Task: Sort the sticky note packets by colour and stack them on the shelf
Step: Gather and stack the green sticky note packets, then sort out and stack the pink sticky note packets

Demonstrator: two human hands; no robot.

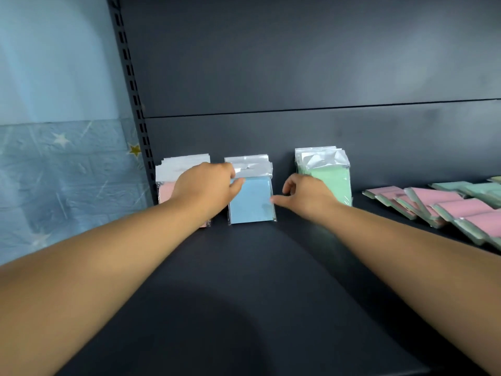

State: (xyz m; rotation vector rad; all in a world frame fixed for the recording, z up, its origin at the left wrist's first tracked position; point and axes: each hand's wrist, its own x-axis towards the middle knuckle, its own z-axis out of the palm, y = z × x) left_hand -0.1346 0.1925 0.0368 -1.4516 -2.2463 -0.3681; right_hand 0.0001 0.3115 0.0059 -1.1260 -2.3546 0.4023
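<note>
Squaring up the blue stack on a dark metal shelf.

Across frame centre: three upright stacks against the back panel, apparently leaned there to stand by colour: pink cellophane-wrapped sticky-note packets, blue packets, green packets. Lower right: unsorted pink and green packets lying flat. Left hand pinching the blue stack's upper left; right hand touching its right edge, fingers loosely spread.

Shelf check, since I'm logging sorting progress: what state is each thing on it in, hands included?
Pink stack: upright against the back panel, partly hidden.
Blue stack: upright, touched by both hands.
Green stack: upright.
Loose packets: lying unsorted.
Left hand: on blue stack's top-left.
Right hand: fingertip on its right edge.
</note>
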